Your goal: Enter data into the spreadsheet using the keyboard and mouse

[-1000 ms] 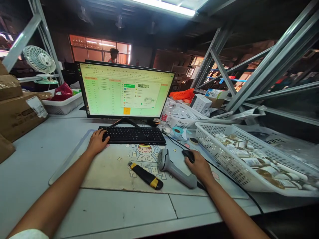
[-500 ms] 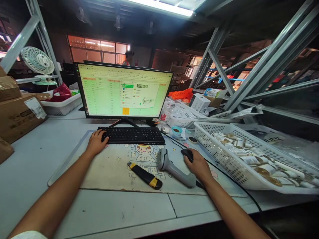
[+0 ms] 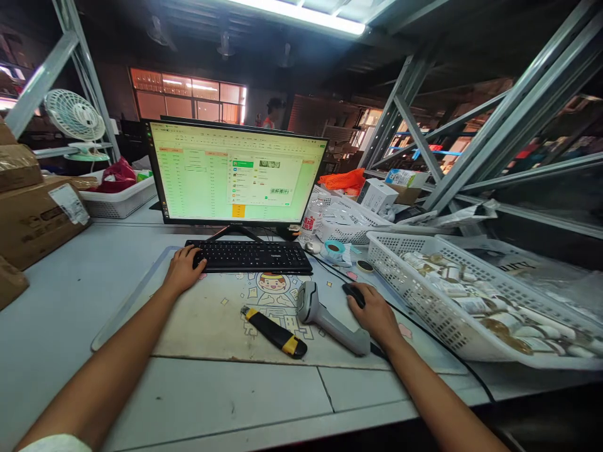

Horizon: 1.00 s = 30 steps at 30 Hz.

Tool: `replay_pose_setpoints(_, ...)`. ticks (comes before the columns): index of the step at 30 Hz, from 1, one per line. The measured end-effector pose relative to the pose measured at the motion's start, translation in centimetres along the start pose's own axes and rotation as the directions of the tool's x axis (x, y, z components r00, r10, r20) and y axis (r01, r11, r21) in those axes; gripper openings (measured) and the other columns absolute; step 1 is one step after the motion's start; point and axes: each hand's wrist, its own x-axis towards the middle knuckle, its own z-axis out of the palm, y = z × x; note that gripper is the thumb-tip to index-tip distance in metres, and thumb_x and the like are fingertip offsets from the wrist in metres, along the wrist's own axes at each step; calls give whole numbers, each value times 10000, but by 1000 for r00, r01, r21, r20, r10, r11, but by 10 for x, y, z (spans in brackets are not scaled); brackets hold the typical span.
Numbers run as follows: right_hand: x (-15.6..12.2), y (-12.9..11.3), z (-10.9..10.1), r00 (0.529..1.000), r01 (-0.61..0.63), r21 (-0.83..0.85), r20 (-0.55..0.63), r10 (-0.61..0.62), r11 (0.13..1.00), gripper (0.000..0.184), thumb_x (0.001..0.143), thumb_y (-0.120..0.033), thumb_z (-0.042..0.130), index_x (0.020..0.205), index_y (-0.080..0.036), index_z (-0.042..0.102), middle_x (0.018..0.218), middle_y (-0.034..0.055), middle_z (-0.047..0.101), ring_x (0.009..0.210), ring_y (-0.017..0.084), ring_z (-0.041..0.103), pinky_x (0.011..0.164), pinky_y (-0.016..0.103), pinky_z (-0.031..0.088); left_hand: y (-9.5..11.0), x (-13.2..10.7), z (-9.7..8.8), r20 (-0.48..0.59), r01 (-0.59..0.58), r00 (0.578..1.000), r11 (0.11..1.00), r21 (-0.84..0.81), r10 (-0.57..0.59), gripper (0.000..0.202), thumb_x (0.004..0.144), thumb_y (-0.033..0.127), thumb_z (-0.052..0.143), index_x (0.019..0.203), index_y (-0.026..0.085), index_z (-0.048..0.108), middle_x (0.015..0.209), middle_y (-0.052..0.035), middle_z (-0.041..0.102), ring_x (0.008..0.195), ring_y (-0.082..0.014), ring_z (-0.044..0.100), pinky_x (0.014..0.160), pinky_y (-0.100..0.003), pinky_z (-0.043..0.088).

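Observation:
My left hand [image 3: 183, 269] rests at the left end of the black keyboard [image 3: 252, 256], fingers curled on its corner keys. My right hand [image 3: 375, 312] lies over a black mouse [image 3: 354, 293] on the desk mat [image 3: 211, 317]. A monitor [image 3: 234, 172] behind the keyboard shows a green spreadsheet with a pop-up window. Between my hands lie a grey barcode scanner [image 3: 330, 319] and a yellow-and-black utility knife [image 3: 274, 331].
A white basket [image 3: 426, 301] of small tubes stands at the right, another basket [image 3: 351, 220] behind it. Cardboard boxes [image 3: 32, 210] sit at the left, with a fan [image 3: 75, 119] and a tray [image 3: 117, 198]. Grey shelving struts [image 3: 475, 138] rise at the right. A person stands far behind the monitor.
Both hands stay where they were. Text has appeared in the pop-up window on the screen. The person in the background has walked to the right.

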Motion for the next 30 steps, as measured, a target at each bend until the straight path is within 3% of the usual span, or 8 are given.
replay_pose_setpoints(13,-1,1,2,999,-10,-70,-34,8,998,509,947,-439,438,1317,-195,686,1385,108,625,1160,317,646,919,462,559,-6,1,7,-48,-31,998,999,-32,29,617,972,539,478,1412,151,668,1542,-118,536,1436,-351,435,1268,-506,319)
replay_pose_setpoints(30,-1,1,1,999,3,-55,-34,-5,998,488,956,-435,442,1299,-191,689,1370,106,634,1165,327,647,944,489,560,1,0,0,-15,-12,1000,1000,-23,12,596,981,512,487,1421,147,656,1536,-131,531,1435,-359,431,1252,-517,344)
